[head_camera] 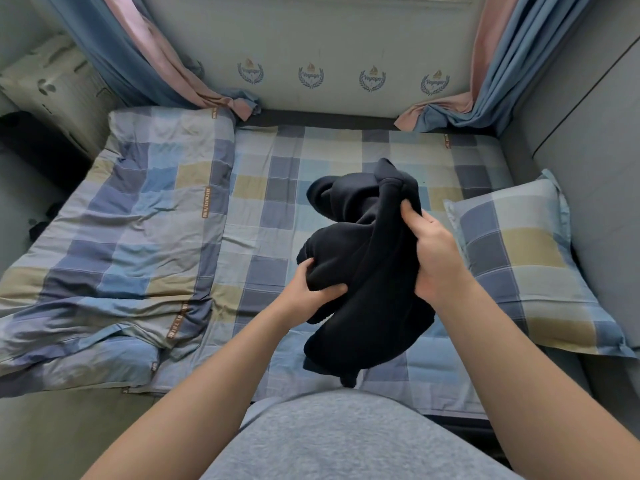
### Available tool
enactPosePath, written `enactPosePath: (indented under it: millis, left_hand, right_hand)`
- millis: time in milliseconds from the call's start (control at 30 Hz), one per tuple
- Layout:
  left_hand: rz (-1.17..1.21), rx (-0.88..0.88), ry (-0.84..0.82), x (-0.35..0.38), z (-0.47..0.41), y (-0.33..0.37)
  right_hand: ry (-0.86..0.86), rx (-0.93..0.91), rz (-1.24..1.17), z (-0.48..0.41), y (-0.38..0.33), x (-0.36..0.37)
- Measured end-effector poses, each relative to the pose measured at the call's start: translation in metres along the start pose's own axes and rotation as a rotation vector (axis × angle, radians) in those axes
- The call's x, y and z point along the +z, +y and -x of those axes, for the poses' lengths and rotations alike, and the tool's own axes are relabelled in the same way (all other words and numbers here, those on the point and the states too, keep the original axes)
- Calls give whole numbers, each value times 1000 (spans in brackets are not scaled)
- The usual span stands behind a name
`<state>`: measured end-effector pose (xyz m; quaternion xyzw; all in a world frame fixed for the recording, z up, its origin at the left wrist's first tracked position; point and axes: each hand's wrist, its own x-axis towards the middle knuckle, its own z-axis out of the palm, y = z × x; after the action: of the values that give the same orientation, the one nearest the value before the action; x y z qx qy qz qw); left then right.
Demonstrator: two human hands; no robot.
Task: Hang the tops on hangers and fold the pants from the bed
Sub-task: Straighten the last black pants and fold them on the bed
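Checked bed (263, 278), quilt (121, 237) on the left, pillow (519, 258) on the right; dark garment (367, 258) is bunched and held up over the sheet. Left grip (311, 289) is curled round a lower fold and right grip (433, 251) clutches an upper edge; cannot tell if it's a top or pants. The step looks like opening it out, so next it likely needs a shake to find the waistband or collar; no hanger in view.
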<state>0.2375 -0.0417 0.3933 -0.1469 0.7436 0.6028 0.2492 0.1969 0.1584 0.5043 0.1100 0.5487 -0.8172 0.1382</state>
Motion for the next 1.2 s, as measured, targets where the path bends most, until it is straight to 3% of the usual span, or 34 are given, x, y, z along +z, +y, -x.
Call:
enactPosePath:
  millis: [200, 333, 433, 533, 600, 700, 767, 833, 933, 1100, 1200]
  left_hand:
    - [158, 34, 99, -5, -4, -14]
    - [342, 74, 303, -14, -3, -12]
    - [509, 86, 353, -28, 2, 4]
    - [580, 165, 339, -30, 11, 32]
    - [528, 214, 326, -22, 15, 53]
    - [453, 232, 272, -7, 23, 79]
    - [396, 214, 190, -1, 28, 88]
    - [332, 183, 62, 3, 33, 94]
    - [269, 126, -103, 6, 36, 101]
    - [51, 165, -127, 0, 35, 106]
    - [-291, 317, 33, -3, 31, 95]
  right_hand:
    - [16, 50, -77, -5, 0, -13]
    - [115, 56, -93, -16, 5, -30]
    - [388, 121, 35, -32, 20, -53]
    - [422, 132, 458, -31, 36, -63]
    - [247, 110, 586, -21, 44, -56]
    - [-173, 142, 601, -2, 56, -36]
    - [-330, 137, 649, 6, 64, -22]
    - [-326, 63, 648, 10, 72, -12]
    - [-180, -79, 644, 6, 75, -6]
    - [-61, -162, 696, -5, 77, -11]
    - [-102, -96, 619, -9, 74, -16]
